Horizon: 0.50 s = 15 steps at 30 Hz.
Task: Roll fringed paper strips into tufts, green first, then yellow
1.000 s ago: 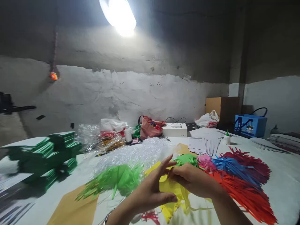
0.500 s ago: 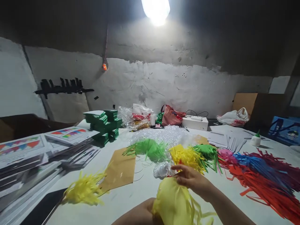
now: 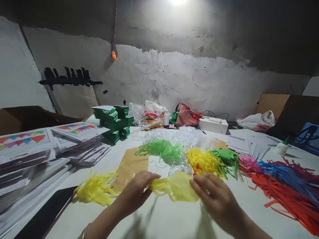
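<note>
A translucent yellow tissue paper sheet (image 3: 178, 187), with cut strips along its left part, is stretched just above the white table. My left hand (image 3: 139, 187) pinches its left end between thumb and fingers. At the other end my right hand (image 3: 216, 197) has its fingers closed on the sheet. Behind the sheet sits a wad of clear plastic (image 3: 179, 169), partly covered. A yellow tissue tassel bunch (image 3: 94, 189) lies left of my left hand, near a brown paper piece (image 3: 131, 162).
Fringed bundles in light green (image 3: 163, 151), yellow (image 3: 206, 162), blue (image 3: 279, 172) and red (image 3: 284, 197) lie across the table. Green stacks (image 3: 113, 122) and printed sheets (image 3: 79, 129) stand left. A glue bottle (image 3: 282, 147) is at right, a white box (image 3: 213, 125) at back.
My left hand has come out from behind the yellow tissue, which is now held sideways between both hands. My right hand has moved slightly right and down. The view has tilted downward.
</note>
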### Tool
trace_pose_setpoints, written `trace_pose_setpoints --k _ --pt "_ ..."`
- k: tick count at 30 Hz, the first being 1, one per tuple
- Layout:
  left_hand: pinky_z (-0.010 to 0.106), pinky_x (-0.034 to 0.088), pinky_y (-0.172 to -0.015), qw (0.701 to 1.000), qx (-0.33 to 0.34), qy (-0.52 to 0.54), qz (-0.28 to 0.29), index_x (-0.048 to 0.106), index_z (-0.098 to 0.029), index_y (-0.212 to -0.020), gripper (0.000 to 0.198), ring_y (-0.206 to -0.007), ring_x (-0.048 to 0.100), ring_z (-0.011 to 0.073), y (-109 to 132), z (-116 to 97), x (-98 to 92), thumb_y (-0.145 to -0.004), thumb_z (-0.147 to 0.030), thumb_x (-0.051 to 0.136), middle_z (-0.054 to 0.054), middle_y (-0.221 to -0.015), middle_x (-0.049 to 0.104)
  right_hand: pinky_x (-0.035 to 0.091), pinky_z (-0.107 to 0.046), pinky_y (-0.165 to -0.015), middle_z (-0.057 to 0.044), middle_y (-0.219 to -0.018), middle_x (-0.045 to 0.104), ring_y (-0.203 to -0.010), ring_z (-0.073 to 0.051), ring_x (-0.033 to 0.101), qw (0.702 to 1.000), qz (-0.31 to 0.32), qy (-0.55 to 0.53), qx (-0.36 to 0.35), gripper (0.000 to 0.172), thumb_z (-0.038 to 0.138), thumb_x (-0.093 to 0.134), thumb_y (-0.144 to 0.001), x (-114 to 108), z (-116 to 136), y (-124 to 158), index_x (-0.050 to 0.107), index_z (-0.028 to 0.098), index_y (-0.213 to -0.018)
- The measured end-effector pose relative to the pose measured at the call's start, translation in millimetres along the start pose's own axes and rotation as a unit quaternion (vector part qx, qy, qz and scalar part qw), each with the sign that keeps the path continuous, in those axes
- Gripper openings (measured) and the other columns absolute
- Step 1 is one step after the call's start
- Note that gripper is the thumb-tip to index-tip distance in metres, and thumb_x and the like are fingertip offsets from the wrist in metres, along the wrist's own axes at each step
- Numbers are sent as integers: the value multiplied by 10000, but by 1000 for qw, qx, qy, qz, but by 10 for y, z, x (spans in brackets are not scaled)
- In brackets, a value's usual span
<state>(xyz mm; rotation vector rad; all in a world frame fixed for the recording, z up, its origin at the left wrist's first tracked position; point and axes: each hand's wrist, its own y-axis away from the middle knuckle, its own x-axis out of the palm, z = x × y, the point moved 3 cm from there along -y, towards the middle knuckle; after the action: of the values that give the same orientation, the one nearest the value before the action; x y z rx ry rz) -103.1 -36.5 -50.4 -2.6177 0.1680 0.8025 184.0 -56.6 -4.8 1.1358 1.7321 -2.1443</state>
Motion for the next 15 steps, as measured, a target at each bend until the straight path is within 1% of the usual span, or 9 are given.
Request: trace_pose_setpoints --k 1,2,4,6,7,9,11,13,15 --pt "555 352 -1059 999 27 -44 -9 747 -245 -1081 364 -1042 584 322 21 54 -63 -774 -132 586 103 -1032 727 542 -372 -777 -112 -929 749 -814 -232 662 998 6 32 -50 243 82 501 -956 124 122 65 687 148 -1098" --pt "585 329 -1079 993 56 -104 -15 740 -246 -1108 419 -1045 592 320 66 112 -104 -769 -85 554 102 -1031 732 531 -325 -692 -72 -803 723 -694 -196 631 998 17 37 -55 203 62 508 -944 297 207 157 686 145 -996" --pt "613 342 -1088 960 104 -258 -26 680 -254 -1231 610 -1109 608 321 222 223 -107 -713 15 499 107 -1143 729 457 -306 -527 -38 -666 652 -545 -171 562 993 -17 77 -89 261 41 445 -936 686 342 397 651 152 -823" --pt "607 400 -1074 916 138 -377 -24 576 -269 -1359 796 -1236 578 340 431 275 19 -636 53 491 118 -1338 660 363 -313 -427 -20 -564 574 -452 -166 486 993 -23 81 -81 351 6 378 -911 1067 381 645 608 176 -708" --pt "595 416 -1075 906 153 -394 -15 537 -269 -1394 845 -1291 547 351 534 266 129 -611 46 503 122 -1406 617 338 -319 -408 -17 -538 551 -432 -169 467 993 -26 81 -77 377 0 356 -903 1213 380 752 589 186 -673" --pt "552 421 -1097 902 209 -376 23 496 -266 -1422 852 -1328 529 340 705 176 432 -620 18 525 109 -1423 611 370 -320 -420 -17 -527 549 -433 -176 480 995 -22 71 -64 379 10 350 -903 1401 349 917 583 193 -667" --pt "455 446 -1095 899 271 -341 53 505 -272 -1395 707 -1232 624 270 803 63 768 -745 7 523 67 -1294 712 483 -329 -523 -42 -603 636 -520 -198 580 996 -17 62 -60 324 51 377 -921 1468 298 1034 626 179 -760" --pt "363 515 -990 889 310 -333 54 578 -249 -1286 467 -979 732 212 829 14 1042 -889 -27 471 45 -1087 793 558 -354 -685 -72 -739 732 -684 -224 684 995 -9 59 -79 253 89 424 -939 1473 238 1143 660 173 -902" --pt "310 541 -836 898 293 -327 9 646 -264 -1092 302 -721 715 169 802 57 1170 -959 -91 437 2 -857 794 571 -366 -791 -81 -860 782 -822 -236 728 993 -3 64 -100 226 103 459 -953 1463 165 1266 667 183 -994"
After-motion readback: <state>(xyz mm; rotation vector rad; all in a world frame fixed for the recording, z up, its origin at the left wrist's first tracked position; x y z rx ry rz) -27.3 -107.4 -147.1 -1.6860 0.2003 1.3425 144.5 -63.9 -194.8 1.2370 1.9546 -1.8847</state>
